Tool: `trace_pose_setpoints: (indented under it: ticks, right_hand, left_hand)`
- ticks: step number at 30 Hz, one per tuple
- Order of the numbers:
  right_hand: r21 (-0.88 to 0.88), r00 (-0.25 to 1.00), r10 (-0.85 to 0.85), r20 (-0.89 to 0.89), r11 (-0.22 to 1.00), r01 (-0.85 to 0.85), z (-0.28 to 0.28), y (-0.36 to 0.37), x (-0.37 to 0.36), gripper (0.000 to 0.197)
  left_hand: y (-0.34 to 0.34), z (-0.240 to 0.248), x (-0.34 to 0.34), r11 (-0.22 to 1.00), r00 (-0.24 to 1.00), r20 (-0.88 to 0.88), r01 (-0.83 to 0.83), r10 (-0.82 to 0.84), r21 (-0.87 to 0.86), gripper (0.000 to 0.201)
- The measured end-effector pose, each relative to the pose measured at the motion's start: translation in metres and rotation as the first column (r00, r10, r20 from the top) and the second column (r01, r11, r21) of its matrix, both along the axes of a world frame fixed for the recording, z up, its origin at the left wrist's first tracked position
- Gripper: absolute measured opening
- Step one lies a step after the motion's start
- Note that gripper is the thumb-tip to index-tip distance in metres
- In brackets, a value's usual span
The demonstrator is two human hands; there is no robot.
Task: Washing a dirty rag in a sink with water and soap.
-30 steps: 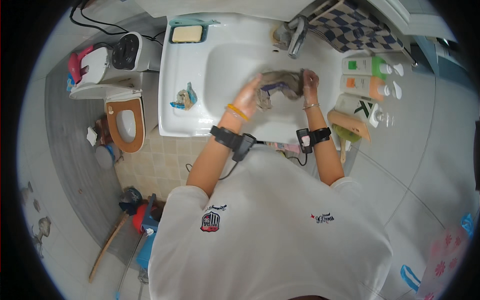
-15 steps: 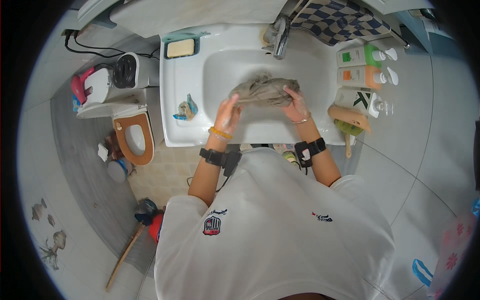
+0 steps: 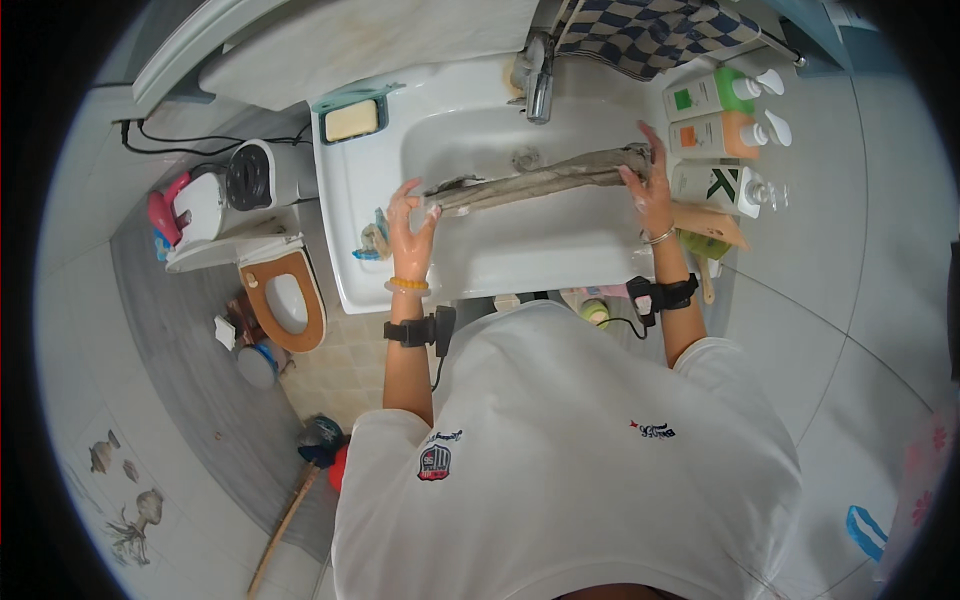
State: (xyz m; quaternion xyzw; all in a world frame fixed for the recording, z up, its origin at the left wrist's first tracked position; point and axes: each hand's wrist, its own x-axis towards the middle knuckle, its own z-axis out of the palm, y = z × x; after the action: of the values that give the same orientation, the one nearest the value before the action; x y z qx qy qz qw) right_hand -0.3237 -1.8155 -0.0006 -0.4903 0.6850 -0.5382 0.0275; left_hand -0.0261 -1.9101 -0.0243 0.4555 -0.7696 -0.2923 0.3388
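A wet grey-brown cloth (image 3: 540, 181) is stretched lengthwise over the basin of the white sink (image 3: 470, 275). My left hand (image 3: 410, 235) holds its left end between thumb and fingers. At the right end, my right hand (image 3: 652, 190) has hold of the cloth, thumb on the near side and fingers on the far side. The cloth hangs in long folds and slopes up toward the right. Its ends are partly hidden in my hands. Behind it, the drain (image 3: 525, 158) shows under the chrome faucet (image 3: 539, 85).
Pump bottles (image 3: 708, 137) line the sink's right edge. A soap bar (image 3: 351, 121) sits in a dish at the back left, and a crumpled blue wrapper (image 3: 373, 238) lies on the left rim. A checkered towel (image 3: 650, 35) hangs behind. The toilet (image 3: 285, 300) stands at the left.
My hands have moved apart, drawing the bunched cloth out into a long strip. The left hand went left and the right hand went right and farther up.
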Motion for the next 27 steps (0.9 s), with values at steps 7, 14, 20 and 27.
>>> trace_pose_setpoints:
  ticks: [7,14,20,27]
  right_hand:
    - [0.571,0.781,-0.378,0.497,0.820,0.033,-0.053,0.003,0.038,0.049]
    - [0.322,0.912,0.381,0.152,0.853,-0.410,-0.073,-0.022,0.138,0.037]
    - [0.630,0.970,-0.034,0.240,0.765,-0.129,-0.083,-0.051,0.104,0.036]
    - [0.688,0.923,-0.067,0.379,0.687,-0.233,-0.095,-0.054,0.082,0.042]
  left_hand:
    - [0.019,-0.060,-0.055,0.581,0.550,-0.574,0.186,0.607,0.792,0.017]
    - [0.048,-0.173,-0.065,0.262,0.249,-0.638,0.759,0.729,0.596,0.033]
    - [0.027,-0.104,-0.114,0.290,0.663,-0.397,0.272,0.635,0.918,0.029]
    - [0.034,-0.089,-0.129,0.144,0.570,-0.149,0.053,0.808,0.988,0.025]
